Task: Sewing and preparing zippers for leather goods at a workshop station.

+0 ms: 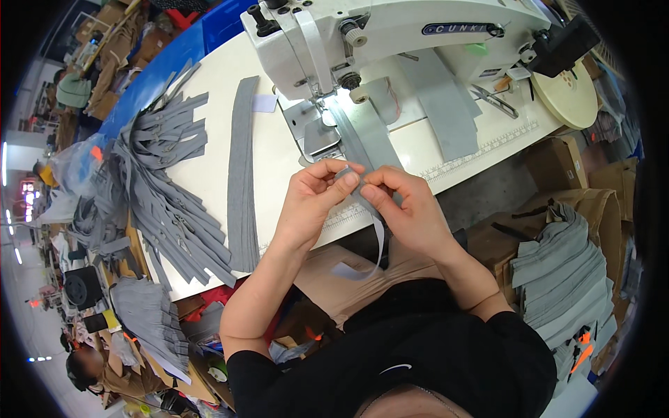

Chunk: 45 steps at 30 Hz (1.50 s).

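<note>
Together, the left hand (311,202) and right hand (408,209) pinch a grey fabric strip (364,150) between their fingertips, before the sewing machine (390,35).

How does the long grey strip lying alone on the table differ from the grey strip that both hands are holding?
The long grey strip lies flat and untouched on the white table; the held strip is pinched by the left hand and right hand. The lone strip looks darker and lies left of the sewing machine; the held one runs under it, its end dangling. Both are grey and narrow.
</note>
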Tool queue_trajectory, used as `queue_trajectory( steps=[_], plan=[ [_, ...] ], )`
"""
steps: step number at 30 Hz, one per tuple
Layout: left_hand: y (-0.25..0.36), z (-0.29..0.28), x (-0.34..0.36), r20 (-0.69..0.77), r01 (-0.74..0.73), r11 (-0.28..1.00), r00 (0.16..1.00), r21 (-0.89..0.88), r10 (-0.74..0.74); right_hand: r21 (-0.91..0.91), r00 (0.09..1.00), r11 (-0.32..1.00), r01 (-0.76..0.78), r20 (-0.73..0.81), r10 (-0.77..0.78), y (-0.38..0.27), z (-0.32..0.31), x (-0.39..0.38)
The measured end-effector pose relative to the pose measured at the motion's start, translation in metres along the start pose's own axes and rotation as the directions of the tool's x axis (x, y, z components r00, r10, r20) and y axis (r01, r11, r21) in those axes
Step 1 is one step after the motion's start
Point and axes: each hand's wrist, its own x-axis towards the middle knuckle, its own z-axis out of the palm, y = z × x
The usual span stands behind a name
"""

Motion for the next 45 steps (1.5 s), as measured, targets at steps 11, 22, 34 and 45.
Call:
queue_trajectory(
  steps=[11,22,34,45],
  plan=[
    [0.001,-0.004,0.023,-0.216,-0.063,0.971,0.970,0.231,0.114,-0.259,0.998,0.964,-0.059,-0.027,0.054,-0.010,0.009,0.019],
    [-0.005,-0.028,0.026,0.023,-0.235,0.326,0.840,0.916,0.541,-0.762,0.947,0.633,0.141,-0.083,-0.311,0.028,0.041,0.073],
    [-0.006,-0.029,0.034,0.151,-0.217,0.097,0.877,0.971,0.456,-0.656,0.946,0.752,0.067,-0.198,-0.257,0.018,0.046,0.052],
    [-0.006,-0.028,0.027,0.150,-0.218,0.088,0.863,0.972,0.483,-0.694,0.956,0.718,0.051,-0.175,-0.236,0.020,0.036,0.049]
  ],
)
